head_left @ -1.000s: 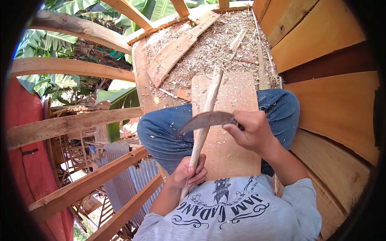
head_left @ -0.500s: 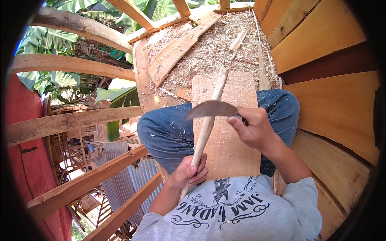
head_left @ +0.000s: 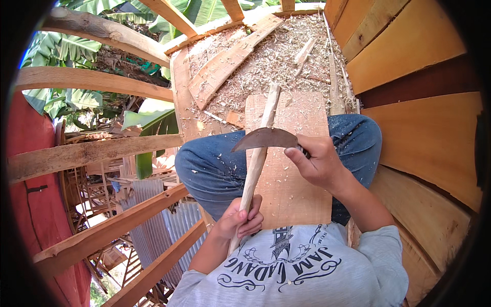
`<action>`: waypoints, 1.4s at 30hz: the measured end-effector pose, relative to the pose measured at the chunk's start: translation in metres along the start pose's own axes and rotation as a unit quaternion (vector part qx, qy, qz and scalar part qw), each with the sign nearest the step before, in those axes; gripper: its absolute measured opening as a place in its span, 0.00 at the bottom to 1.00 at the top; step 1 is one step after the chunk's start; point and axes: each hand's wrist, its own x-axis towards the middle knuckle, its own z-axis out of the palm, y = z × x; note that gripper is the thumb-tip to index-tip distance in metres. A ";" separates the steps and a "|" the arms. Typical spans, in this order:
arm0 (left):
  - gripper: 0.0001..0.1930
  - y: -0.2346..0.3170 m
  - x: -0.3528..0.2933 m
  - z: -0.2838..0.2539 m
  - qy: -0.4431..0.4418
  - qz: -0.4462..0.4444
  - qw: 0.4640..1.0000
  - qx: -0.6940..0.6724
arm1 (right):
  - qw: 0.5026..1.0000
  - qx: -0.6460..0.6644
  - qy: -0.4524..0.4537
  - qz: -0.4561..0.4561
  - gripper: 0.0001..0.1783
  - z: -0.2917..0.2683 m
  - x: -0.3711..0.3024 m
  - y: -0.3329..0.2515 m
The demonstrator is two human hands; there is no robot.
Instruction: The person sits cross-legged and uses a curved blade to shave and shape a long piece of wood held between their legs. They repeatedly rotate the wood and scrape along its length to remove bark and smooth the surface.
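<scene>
The left hand (head_left: 240,219) grips the stiff, light wooden stick (head_left: 258,158) near its lower end, best held there, while the right hand (head_left: 317,165) clasps the curved blade (head_left: 263,139) by its handle

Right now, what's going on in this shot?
A seated person is whittling a pale wooden stick. The left hand grips its lower end near the body; the right hand holds a curved blade laid across the stick about midway. A flat board rests on the lap under the work. Wood shavings cover the plank floor ahead.
</scene>
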 end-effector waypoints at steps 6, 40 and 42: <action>0.23 0.004 -0.001 -0.002 0.021 -0.008 1.000 -0.005 | 0.995 0.000 0.041 0.094 0.20 0.002 0.003 0.006; 0.23 0.005 -0.004 -0.002 -0.008 -0.024 1.000 -0.017 | 0.997 0.077 0.003 -0.019 0.20 0.025 -0.003 -0.017; 0.23 0.003 -0.009 -0.001 -0.009 -0.017 1.000 -0.015 | 0.999 0.029 -0.013 -0.039 0.20 0.019 -0.001 -0.014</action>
